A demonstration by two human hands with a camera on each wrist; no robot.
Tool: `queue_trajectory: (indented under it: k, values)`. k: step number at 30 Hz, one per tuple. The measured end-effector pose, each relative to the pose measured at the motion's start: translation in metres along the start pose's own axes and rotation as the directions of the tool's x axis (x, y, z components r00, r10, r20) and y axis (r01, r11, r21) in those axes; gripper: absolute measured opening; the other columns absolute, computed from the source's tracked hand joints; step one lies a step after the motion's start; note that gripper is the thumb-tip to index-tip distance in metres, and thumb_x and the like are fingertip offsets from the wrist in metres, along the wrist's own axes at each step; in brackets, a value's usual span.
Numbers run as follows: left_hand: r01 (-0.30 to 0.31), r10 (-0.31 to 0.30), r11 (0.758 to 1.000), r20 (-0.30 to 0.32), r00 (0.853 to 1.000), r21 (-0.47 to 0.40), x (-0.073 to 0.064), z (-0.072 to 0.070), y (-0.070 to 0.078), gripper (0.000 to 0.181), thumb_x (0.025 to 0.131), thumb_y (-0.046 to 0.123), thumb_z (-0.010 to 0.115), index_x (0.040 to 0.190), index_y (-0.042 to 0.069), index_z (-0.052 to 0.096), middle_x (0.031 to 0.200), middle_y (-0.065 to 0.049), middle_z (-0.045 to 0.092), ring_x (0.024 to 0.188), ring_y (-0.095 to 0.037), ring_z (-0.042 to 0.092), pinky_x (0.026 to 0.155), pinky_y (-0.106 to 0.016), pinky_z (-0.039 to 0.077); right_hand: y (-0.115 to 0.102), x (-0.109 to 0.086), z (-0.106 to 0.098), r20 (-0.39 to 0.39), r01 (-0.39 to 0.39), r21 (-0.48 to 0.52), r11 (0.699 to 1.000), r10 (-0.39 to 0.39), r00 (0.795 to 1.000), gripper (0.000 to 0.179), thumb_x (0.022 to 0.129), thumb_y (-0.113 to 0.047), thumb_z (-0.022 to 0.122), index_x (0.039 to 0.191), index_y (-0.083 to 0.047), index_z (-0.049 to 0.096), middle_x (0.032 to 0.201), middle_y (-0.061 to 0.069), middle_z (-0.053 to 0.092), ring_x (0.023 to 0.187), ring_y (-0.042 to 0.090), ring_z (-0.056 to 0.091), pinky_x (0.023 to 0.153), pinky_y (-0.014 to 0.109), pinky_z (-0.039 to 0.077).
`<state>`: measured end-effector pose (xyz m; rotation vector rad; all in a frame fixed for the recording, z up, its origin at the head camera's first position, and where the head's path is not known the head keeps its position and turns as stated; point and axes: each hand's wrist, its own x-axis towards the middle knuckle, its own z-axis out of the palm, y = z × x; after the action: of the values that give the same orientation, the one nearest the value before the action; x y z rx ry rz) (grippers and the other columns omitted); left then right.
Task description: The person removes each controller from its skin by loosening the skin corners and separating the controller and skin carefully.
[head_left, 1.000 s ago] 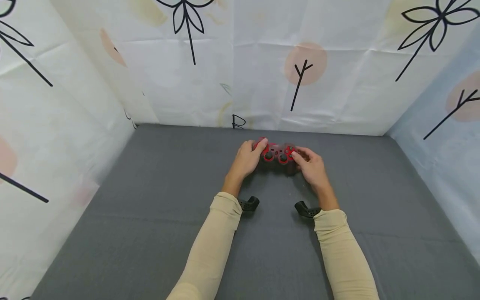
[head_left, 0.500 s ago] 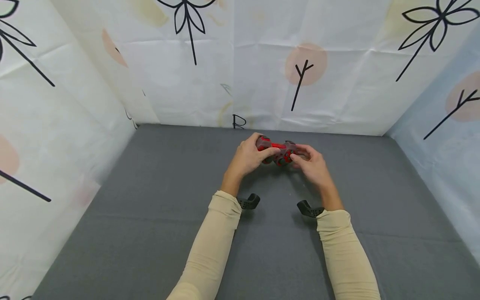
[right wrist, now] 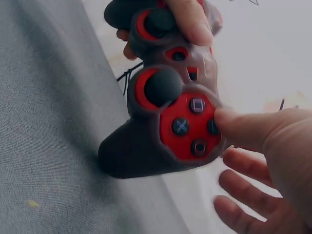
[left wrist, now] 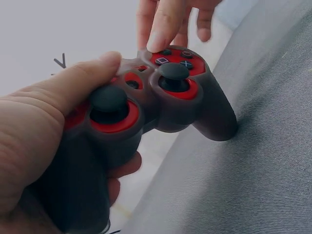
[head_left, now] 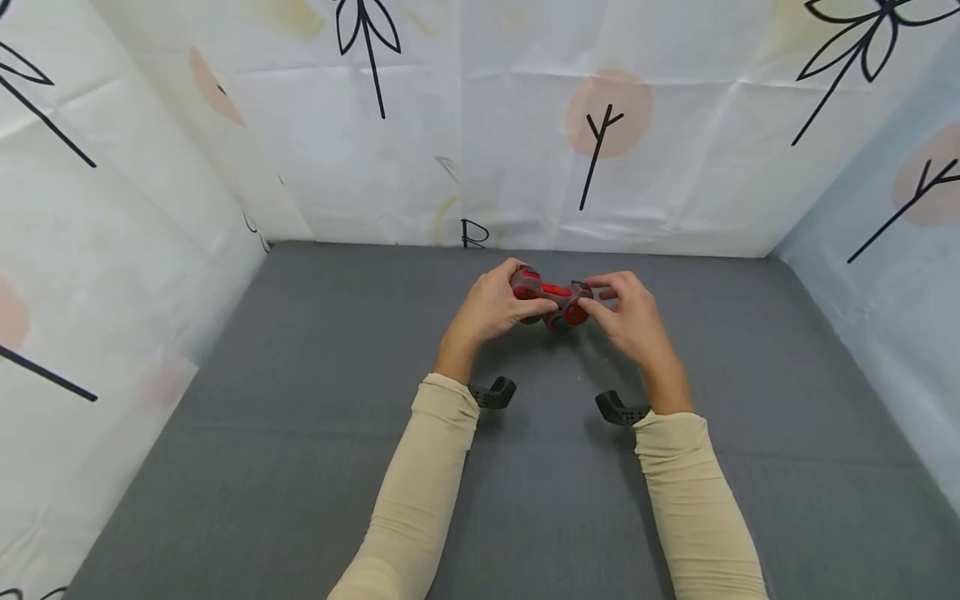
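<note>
A dark grey game controller (head_left: 556, 292) with red face panels and two black thumbsticks is held at the far part of the table, tilted with its top edge up. My left hand (head_left: 489, 304) grips its left side, thumb laid across the face beside the left stick and fingertips showing beneath in the left wrist view. My right hand (head_left: 626, 315) pinches the upper right edge: the thumb (right wrist: 243, 127) lies by the triangle button, and the index finger goes behind. Other right fingers are spread away from the body. The right grip's end is right at the grey cloth (left wrist: 273, 146).
Grey cloth covers the table (head_left: 300, 467). White printed sheets (head_left: 517, 167) stand behind it and at both sides, close past the controller. A black wrist mount sits on each forearm at the sleeve cuff.
The controller has tilted, so its top edge and a red strip now show. My left thumb has moved inward across its face. Right fingers have lifted slightly at the upper right edge.
</note>
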<state>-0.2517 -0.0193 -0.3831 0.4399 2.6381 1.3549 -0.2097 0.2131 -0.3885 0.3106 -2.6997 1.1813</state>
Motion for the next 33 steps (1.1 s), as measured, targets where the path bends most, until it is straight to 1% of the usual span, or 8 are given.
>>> queue_trajectory:
  k: [5, 7, 10, 16, 19, 24, 29, 33]
  values:
    - [0.037, -0.040, 0.997, 0.052, 0.998, 0.068, -0.001, -0.003, 0.007, 0.072, 0.083, 0.054, 0.080, 0.140, 0.021, 0.050, 0.109, 0.000, 0.068, 0.089, -0.019, 0.065, 0.074, -0.034, 0.053, -0.011, -0.001, 0.002, -0.080, 0.165, -0.135, 0.977, -0.177, 0.981, 0.030, 0.095, -0.006, 0.071, 0.125, -0.004, 0.071, 0.122, 0.023, 0.053, 0.099, 0.034, 0.054, 0.078, 0.042, 0.045]
    - [0.052, -0.058, 0.995, 0.069, 0.996, 0.091, -0.003, -0.004, 0.009, 0.070, 0.084, 0.054, 0.079, 0.138, 0.021, 0.049, 0.112, 0.000, 0.068, 0.091, -0.019, 0.065, 0.075, -0.034, 0.053, -0.014, -0.001, 0.003, -0.087, 0.231, -0.160, 0.960, -0.247, 0.965, 0.026, 0.094, -0.003, 0.072, 0.119, -0.005, 0.075, 0.114, 0.021, 0.053, 0.091, 0.031, 0.051, 0.074, 0.038, 0.042]
    - [0.070, -0.079, 0.992, 0.078, 0.994, 0.107, -0.004, -0.004, 0.010, 0.070, 0.084, 0.055, 0.079, 0.138, 0.021, 0.048, 0.116, -0.001, 0.067, 0.095, -0.019, 0.065, 0.077, -0.033, 0.054, -0.015, -0.002, 0.004, -0.072, 0.283, -0.170, 0.944, -0.298, 0.952, 0.022, 0.092, -0.002, 0.073, 0.113, -0.006, 0.078, 0.104, 0.018, 0.053, 0.084, 0.030, 0.050, 0.070, 0.034, 0.040]
    - [0.096, -0.105, 0.990, 0.084, 0.991, 0.104, -0.005, -0.005, 0.010, 0.073, 0.083, 0.056, 0.080, 0.138, 0.021, 0.047, 0.117, -0.002, 0.066, 0.097, -0.020, 0.064, 0.078, -0.033, 0.054, -0.016, -0.004, 0.008, -0.021, 0.251, -0.140, 0.958, -0.256, 0.966, 0.025, 0.092, -0.005, 0.075, 0.117, -0.006, 0.077, 0.100, 0.012, 0.056, 0.075, 0.018, 0.047, 0.063, 0.025, 0.039]
    - [0.097, -0.108, 0.989, 0.092, 0.990, 0.110, -0.006, -0.005, 0.009, 0.074, 0.083, 0.057, 0.079, 0.138, 0.021, 0.047, 0.117, -0.002, 0.066, 0.096, -0.020, 0.064, 0.078, -0.033, 0.053, -0.016, -0.005, 0.009, -0.016, 0.235, -0.120, 0.964, -0.239, 0.971, 0.022, 0.092, -0.007, 0.075, 0.113, -0.005, 0.078, 0.098, 0.010, 0.058, 0.073, 0.015, 0.045, 0.062, 0.025, 0.039]
    - [0.109, -0.121, 0.986, 0.095, 0.988, 0.123, -0.006, -0.004, 0.009, 0.074, 0.083, 0.057, 0.080, 0.139, 0.021, 0.047, 0.117, -0.002, 0.066, 0.096, -0.020, 0.064, 0.077, -0.033, 0.053, -0.014, -0.004, 0.009, 0.030, 0.236, -0.140, 0.962, -0.234, 0.972, 0.013, 0.093, -0.003, 0.073, 0.106, -0.003, 0.075, 0.099, 0.012, 0.057, 0.077, 0.020, 0.050, 0.068, 0.031, 0.043]
    - [0.102, -0.115, 0.987, 0.103, 0.988, 0.122, -0.005, -0.005, 0.010, 0.075, 0.082, 0.057, 0.080, 0.140, 0.022, 0.046, 0.120, -0.002, 0.064, 0.097, -0.020, 0.064, 0.077, -0.033, 0.054, -0.016, -0.003, 0.008, 0.110, 0.178, -0.124, 0.976, -0.165, 0.980, 0.011, 0.094, 0.001, 0.066, 0.105, -0.002, 0.064, 0.109, 0.016, 0.045, 0.086, 0.029, 0.057, 0.077, 0.039, 0.050]
    - [0.085, -0.099, 0.987, 0.102, 0.990, 0.136, -0.004, -0.002, 0.011, 0.075, 0.082, 0.057, 0.080, 0.139, 0.023, 0.047, 0.121, -0.001, 0.065, 0.098, -0.020, 0.064, 0.079, -0.034, 0.053, -0.018, -0.003, 0.008, 0.083, 0.180, -0.177, 0.968, -0.167, 0.982, 0.007, 0.095, -0.002, 0.068, 0.096, -0.004, 0.061, 0.111, 0.019, 0.044, 0.098, 0.034, 0.051, 0.084, 0.044, 0.044]
